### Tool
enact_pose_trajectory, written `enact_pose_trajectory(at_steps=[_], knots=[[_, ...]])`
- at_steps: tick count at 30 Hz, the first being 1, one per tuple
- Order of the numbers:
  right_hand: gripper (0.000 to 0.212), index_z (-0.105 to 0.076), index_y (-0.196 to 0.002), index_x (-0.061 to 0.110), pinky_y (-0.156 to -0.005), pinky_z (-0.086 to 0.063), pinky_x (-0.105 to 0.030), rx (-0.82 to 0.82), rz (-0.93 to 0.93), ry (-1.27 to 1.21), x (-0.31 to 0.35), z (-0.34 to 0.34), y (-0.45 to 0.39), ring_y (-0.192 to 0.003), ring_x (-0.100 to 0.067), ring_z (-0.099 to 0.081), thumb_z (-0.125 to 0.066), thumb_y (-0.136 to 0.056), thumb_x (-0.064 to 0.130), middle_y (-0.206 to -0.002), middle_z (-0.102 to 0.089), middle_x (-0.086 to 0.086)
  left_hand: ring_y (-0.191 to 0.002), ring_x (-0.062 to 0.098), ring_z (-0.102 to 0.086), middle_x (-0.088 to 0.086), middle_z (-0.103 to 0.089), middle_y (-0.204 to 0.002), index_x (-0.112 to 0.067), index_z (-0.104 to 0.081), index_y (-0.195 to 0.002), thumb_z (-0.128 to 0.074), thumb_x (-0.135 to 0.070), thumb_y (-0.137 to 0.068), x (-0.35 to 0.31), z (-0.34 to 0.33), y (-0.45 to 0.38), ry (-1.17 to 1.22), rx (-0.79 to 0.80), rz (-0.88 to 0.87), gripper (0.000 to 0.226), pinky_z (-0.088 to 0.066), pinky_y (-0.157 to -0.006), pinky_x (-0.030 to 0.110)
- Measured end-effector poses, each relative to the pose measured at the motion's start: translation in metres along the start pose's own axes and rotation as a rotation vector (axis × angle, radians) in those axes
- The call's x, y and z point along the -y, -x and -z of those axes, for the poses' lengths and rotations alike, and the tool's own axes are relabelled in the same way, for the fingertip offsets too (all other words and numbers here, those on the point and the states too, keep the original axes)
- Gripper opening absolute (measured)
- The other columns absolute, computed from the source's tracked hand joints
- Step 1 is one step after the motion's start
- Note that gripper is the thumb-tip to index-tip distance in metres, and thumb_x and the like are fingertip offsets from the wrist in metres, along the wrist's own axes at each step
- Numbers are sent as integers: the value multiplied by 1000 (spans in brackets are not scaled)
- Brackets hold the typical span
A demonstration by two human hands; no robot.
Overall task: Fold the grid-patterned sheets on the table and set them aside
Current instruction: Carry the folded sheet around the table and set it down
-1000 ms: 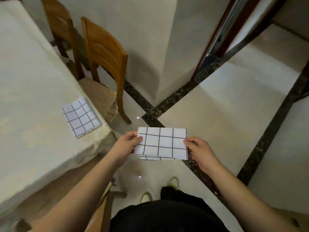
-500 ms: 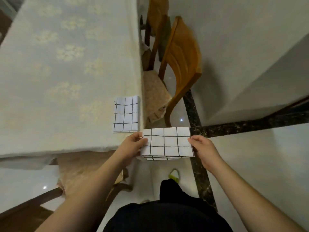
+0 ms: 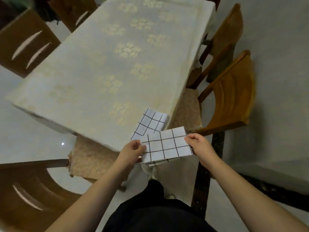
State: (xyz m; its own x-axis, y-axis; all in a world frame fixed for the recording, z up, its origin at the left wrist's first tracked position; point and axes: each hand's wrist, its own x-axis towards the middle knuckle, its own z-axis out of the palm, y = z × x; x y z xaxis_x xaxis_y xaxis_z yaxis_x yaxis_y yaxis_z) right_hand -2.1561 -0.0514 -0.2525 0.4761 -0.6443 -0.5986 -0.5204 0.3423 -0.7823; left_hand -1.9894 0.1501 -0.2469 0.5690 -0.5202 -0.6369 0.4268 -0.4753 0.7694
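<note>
I hold a folded white sheet with a black grid (image 3: pixel 167 145) in the air at the table's near right corner. My left hand (image 3: pixel 133 150) pinches its left edge and my right hand (image 3: pixel 199 144) pinches its right edge. Several folded layers show along its lower edge. A second folded grid sheet (image 3: pixel 151 123) lies flat on the table (image 3: pixel 100 72) just behind it, partly covered by the held one. A pale cloth with faint flower prints covers the table.
Two wooden chairs (image 3: pixel 230 87) stand along the table's right side and a cushioned chair (image 3: pixel 33 185) sits at the near left. More brown chairs (image 3: pixel 25 42) are at the far left. The floor is pale tile with dark strips (image 3: pixel 205 164).
My view has swung left onto the table. The held sheet has come up over the table's corner, now overlapping the folded sheet lying there. Both hands keep their grip.
</note>
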Motion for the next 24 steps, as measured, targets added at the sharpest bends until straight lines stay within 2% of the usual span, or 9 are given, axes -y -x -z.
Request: enact_pose_trajectory(at_steps=[3, 6, 10, 12, 15, 20, 24], knots=[[12, -67, -100, 14, -71, -50, -23, 18, 61, 99, 20, -12, -30, -87, -16, -67, -66, -91, 21, -94, -72, -3, -66, 19, -57, 11, -57, -78, -9, -56, -86, -63, -10, -92, 4, 6, -16, 69, -54, 11, 9, -50, -54, 25], [11, -67, -101, 13, -70, -46, -19, 49, 93, 194, 40, -28, -54, -86, -12, -61, -64, -93, 21, -90, -68, 2, -71, 21, -55, 10, -52, -76, -10, -54, -82, -66, -12, -89, 8, 11, -30, 69, -103, 24, 14, -52, -67, 34], [17, -66, -105, 15, -72, -44, -23, 107, 130, 321, 63, -42, -83, -91, -14, -60, -64, -93, 27, -97, -67, 0, -72, 23, -55, 12, -52, -75, -10, -53, -79, -63, -19, -91, 10, 13, -43, 138, -189, 65, 18, -55, -71, 39], [15, -65, -104, 17, -70, -44, -19, 133, 176, 388, 72, -48, -94, -88, -11, -59, -64, -93, 27, -96, -65, 2, -70, 23, -57, 13, -54, -76, -7, -54, -81, -57, -24, -95, 7, 13, -47, 161, -236, 74, 22, -58, -70, 37], [15, -65, -105, 16, -69, -43, -15, 189, 214, 460, 80, -58, -109, -84, -6, -58, -64, -92, 25, -94, -65, 3, -64, 18, -57, 10, -56, -72, -4, -54, -83, -57, -21, -96, 5, 10, -48, 158, -345, 48, 22, -55, -60, 25], [11, -66, -101, 14, -66, -42, -11, 242, 328, 563, 87, -76, -143, -77, -7, -57, -66, -91, 21, -84, -63, 7, -63, 17, -61, 9, -60, -69, 0, -57, -88, -63, -20, -93, 9, -2, -56, 181, -493, 77, 22, -58, -62, 27], [8, -65, -98, 18, -67, -44, -16, 352, 367, 645, 94, -87, -164, -76, -10, -58, -65, -91, 23, -84, -64, 4, -60, 15, -58, 8, -55, -65, 0, -56, -86, -63, -13, -92, 11, -20, -55, 194, -610, 110, 16, -56, -58, 22]])
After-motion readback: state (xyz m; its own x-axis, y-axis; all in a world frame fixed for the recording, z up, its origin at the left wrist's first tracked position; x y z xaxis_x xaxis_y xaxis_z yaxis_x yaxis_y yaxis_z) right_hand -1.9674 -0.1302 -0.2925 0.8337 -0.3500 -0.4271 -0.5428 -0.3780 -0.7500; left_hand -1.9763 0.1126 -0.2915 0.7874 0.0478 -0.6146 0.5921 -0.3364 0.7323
